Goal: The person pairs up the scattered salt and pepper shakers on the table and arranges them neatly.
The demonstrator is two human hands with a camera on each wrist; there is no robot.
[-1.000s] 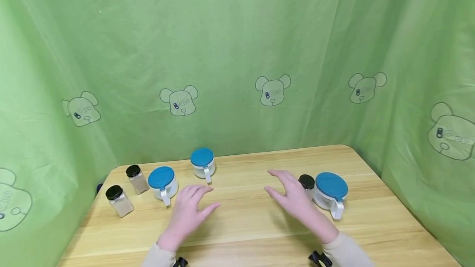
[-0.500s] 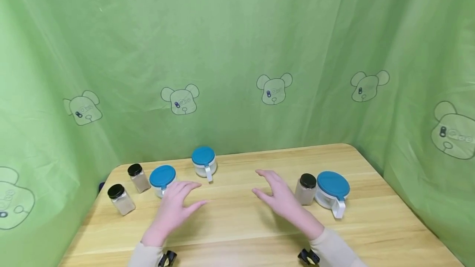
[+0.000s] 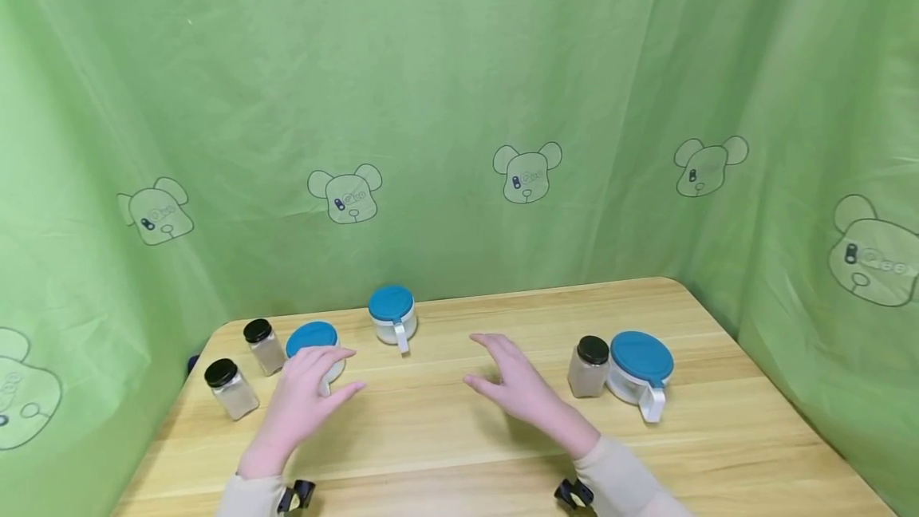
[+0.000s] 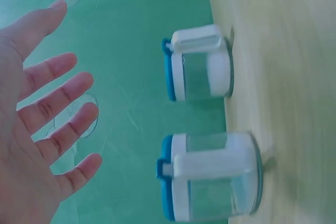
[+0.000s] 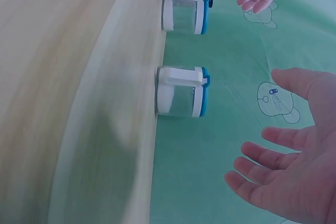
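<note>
My left hand (image 3: 300, 399) hovers above the table with relaxed, spread fingers and holds nothing. In the head view it partly covers a clear seasoning jar with a blue lid (image 3: 310, 334) and a white handle. A second blue-lidded seasoning jar (image 3: 392, 312) stands farther back. Both appear in the left wrist view, one nearer (image 4: 210, 179) and one farther (image 4: 199, 69). My right hand (image 3: 518, 383), also loose and holding nothing, hangs left of a black-capped spice jar (image 3: 589, 372). Beside that jar stands a larger blue-lidded seasoning jar (image 3: 637, 369), its handle facing the front.
Two more black-capped spice jars, one at the back (image 3: 264, 348) and one nearer (image 3: 231, 389), stand at the table's left side. A green curtain (image 3: 445, 102) with bear prints surrounds the wooden table (image 3: 431, 437) at the back and sides.
Both hands have drifted left above the table. My left hand now overlaps the left blue-lidded jar in the head view, and my right hand no longer covers the right spice jar. The jars stay put.
</note>
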